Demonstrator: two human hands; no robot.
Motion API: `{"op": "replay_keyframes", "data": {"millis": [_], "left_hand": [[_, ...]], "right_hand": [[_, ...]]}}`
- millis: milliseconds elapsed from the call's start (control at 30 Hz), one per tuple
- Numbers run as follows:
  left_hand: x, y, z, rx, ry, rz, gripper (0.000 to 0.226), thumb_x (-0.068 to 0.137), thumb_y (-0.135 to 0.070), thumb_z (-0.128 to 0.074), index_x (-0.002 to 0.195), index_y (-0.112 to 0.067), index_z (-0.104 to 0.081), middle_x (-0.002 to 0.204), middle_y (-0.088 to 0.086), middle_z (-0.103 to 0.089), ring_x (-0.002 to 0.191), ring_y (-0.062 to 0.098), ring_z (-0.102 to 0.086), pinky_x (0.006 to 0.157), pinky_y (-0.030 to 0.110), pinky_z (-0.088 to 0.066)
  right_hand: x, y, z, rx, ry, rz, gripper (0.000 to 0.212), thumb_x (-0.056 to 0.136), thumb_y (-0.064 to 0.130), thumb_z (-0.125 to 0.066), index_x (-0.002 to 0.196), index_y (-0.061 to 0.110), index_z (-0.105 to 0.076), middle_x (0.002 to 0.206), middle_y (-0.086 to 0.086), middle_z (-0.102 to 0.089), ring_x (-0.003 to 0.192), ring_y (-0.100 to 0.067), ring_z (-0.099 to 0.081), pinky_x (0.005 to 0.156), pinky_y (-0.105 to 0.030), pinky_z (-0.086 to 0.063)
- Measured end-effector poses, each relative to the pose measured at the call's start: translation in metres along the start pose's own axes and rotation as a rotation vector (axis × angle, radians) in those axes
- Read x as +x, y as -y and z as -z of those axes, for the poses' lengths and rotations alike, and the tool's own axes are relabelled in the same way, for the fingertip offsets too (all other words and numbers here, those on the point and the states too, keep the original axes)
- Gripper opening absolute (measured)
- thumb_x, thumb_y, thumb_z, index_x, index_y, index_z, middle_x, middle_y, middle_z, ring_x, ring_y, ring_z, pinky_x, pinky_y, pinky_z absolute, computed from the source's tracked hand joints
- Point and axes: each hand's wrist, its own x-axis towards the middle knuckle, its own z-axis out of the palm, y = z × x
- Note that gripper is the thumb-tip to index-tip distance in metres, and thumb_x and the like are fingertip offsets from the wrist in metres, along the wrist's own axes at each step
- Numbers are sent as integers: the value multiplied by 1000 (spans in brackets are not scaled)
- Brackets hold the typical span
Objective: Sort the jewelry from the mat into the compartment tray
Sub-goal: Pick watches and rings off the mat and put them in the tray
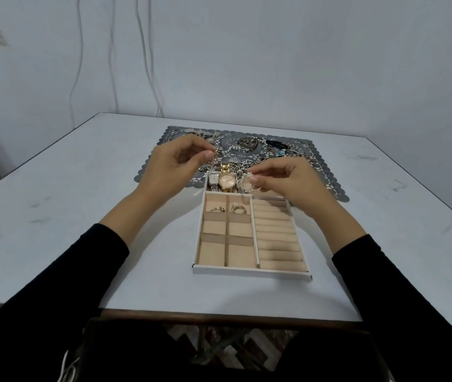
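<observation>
The right hand (288,180) pinches a small beaded bracelet (246,184) over the tray's (252,272) 12 o'clock end, beside the watches (226,181). The left hand (169,166) pinches a silver strand (214,161) at 11 o'clock. Both pieces look light and limp, likely to tangle, so fingertip pinches suit them.

Single wide-angle view from a camera worn on the person's head, facing forward and tilted down across a pale table (81,244). It sits close: both sleeved forearms enter from the bottom corners. The compartment tray (252,272) lies near centre frame, the mat (327,186) just beyond it, and a bare wall (274,56) fills the upper part
</observation>
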Motion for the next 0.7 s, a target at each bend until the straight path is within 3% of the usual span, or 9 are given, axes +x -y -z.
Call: {"op": "replay_keyframes", "data": {"millis": [167, 267, 433, 567, 700], "left_hand": [[0, -2, -1, 3, -4, -20, 10, 90, -12, -68, 100, -13, -70, 94, 7, -72, 90, 27, -68, 83, 34, -56], [0, -1, -1, 1, -22, -15, 11, 90, -11, -68, 101, -10, -70, 94, 7, -73, 89, 24, -69, 84, 33, -56], [0, -3, -1, -1, -82, -43, 10, 90, -11, -68, 99, -15, -69, 91, -3, -72, 84, 8, -68, 78, 19, -51], [0, -1, -1, -3, -115, -62, 8, 90, -14, -69, 98, -16, -70, 92, -1, -72, 86, 13, -69, 81, 26, -54], [0, 0, -1, -6, -117, -61, 8, 90, -14, -69, 98, -17, -70, 93, 1, -73, 89, 15, -69, 82, 27, -54]], "right_hand": [[0, 0, -2, -54, 62, -16, 21, 76, 7, -77, 96, 9, -75, 86, -12, -74, 79, -19, -70, 81, -34, -58], [-2, 2, -4, -108, 111, 0, 19, 76, 7, -77, 94, 12, -75, 85, -9, -74, 79, -15, -69, 81, -31, -57], [-2, 2, -9, -201, 166, -37, 18, 76, 12, -79, 94, 13, -76, 80, -5, -74, 74, -17, -68, 75, -40, -58], [-4, 7, -14, -219, 196, -69, 17, 79, 6, -75, 96, 4, -74, 72, -4, -70, 47, 3, -57, 47, -9, -41], [-2, 7, -18, -401, 204, -23, 15, 79, 12, -77, 93, 12, -76, 71, 5, -70, 52, 6, -57, 52, -6, -40]]}}
